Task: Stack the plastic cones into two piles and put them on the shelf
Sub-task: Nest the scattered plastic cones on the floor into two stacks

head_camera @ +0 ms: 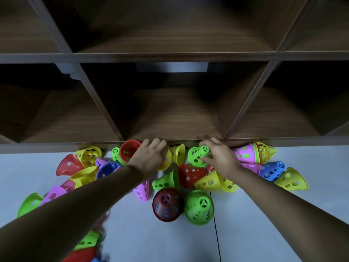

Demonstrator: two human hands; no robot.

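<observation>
Several perforated plastic cones in red, yellow, green, pink and blue lie scattered on the pale floor in front of the wooden shelf [175,142]. My left hand [149,156] grips a yellow cone [167,161] that lies on its side next to a red cone [129,150]. My right hand [219,156] pinches a green cone [197,156] by its narrow end. A red cone [167,204] and a green cone [199,207] stand upright on the floor nearer to me. A short nested pile of pink and yellow cones [253,154] lies on its side at the right.
The shelf has open cubby compartments [175,114] in two visible rows, all dark wood. A white gap shows at the back of the middle lower compartment [171,67]. A dark seam [216,229] runs across the floor tiles. More cones lie under my left forearm.
</observation>
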